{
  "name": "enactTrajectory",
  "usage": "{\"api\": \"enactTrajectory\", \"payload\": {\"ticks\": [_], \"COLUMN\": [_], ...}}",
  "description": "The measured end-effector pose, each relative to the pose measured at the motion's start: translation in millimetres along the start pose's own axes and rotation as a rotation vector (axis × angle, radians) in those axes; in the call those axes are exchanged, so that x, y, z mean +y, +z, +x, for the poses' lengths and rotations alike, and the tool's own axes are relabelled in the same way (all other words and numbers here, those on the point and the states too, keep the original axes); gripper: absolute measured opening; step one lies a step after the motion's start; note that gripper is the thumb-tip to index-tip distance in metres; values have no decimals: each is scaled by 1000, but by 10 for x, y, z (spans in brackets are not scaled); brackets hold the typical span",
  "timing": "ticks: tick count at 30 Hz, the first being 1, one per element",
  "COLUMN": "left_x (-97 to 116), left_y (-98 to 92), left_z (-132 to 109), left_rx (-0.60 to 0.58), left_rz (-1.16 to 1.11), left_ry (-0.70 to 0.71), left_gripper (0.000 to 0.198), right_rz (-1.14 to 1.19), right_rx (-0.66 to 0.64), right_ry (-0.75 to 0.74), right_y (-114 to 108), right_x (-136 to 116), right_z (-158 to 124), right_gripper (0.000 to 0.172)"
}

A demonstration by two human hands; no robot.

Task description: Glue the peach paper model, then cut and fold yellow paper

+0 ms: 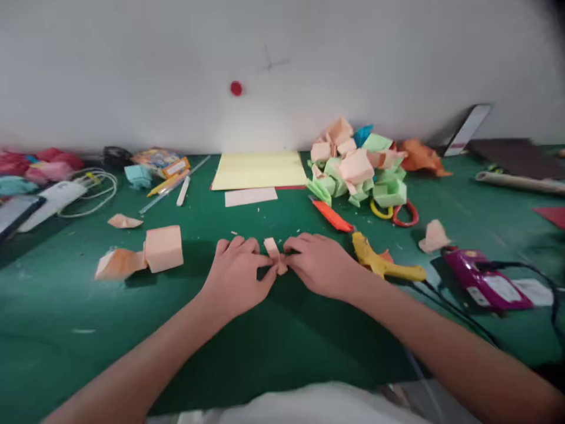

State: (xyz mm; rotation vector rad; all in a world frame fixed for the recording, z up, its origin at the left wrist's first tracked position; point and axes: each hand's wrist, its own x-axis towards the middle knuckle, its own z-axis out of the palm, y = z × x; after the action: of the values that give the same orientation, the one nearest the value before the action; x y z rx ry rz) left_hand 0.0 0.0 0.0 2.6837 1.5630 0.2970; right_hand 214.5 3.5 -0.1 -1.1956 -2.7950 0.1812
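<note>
My left hand (236, 272) and my right hand (318, 263) meet at the middle of the green table (282, 330). Both pinch a small folded piece of peach paper (272, 249) that rests on the table between their fingertips. The fingers of each hand are curled and pressed onto the paper. A peach paper cube with an orange folded tail (152, 252) lies to the left of my left hand. A yellow glue gun (382, 263) lies just right of my right hand.
A heap of folded peach and green paper pieces (357, 171) sits at the back, with a yellow sheet (259, 171) beside it. An orange cutter (332, 217), red and yellow scissors (399, 213), a purple packet (485, 285), cables, pens and a phone lie around.
</note>
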Motion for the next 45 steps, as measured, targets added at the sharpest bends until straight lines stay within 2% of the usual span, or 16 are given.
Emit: {"api": "enactTrajectory", "payload": {"ticks": [5,8,11,17,20,26,29,34,41,45], "left_x": [-165,-205,-194,-158,-159,-78,-35,-43,-163,-298], "left_y": [183,244,237,137,90,82,88,44,80,120], "left_z": [44,66,62,32,4,-106,-112,-57,28,40], "left_rx": [185,237,188,-18,-57,-20,-34,-85,78,109], "left_rz": [-51,-60,-88,-173,-163,-28,-15,-74,-187,-206], "left_ry": [175,234,214,147,157,245,207,99,-1,23], "left_gripper": [23,24,24,17,17,27,25,24,23,30], "right_rz": [75,64,46,36,71,116,95,121,207,245], "right_rx": [78,81,75,122,145,165,139,164,272,300], "right_ry": [-11,-20,-35,-44,-16,25,13,20,79,50], "right_y": [71,76,72,65,60,55,54,66,184,227], "right_x": [77,60,21,-17,-35,-92,-109,-109,-60,-25], "right_z": [45,33,21,6,-8,23,50,71,54,51], "right_gripper": [25,27,27,26,25,15,10,12,15,14]}}
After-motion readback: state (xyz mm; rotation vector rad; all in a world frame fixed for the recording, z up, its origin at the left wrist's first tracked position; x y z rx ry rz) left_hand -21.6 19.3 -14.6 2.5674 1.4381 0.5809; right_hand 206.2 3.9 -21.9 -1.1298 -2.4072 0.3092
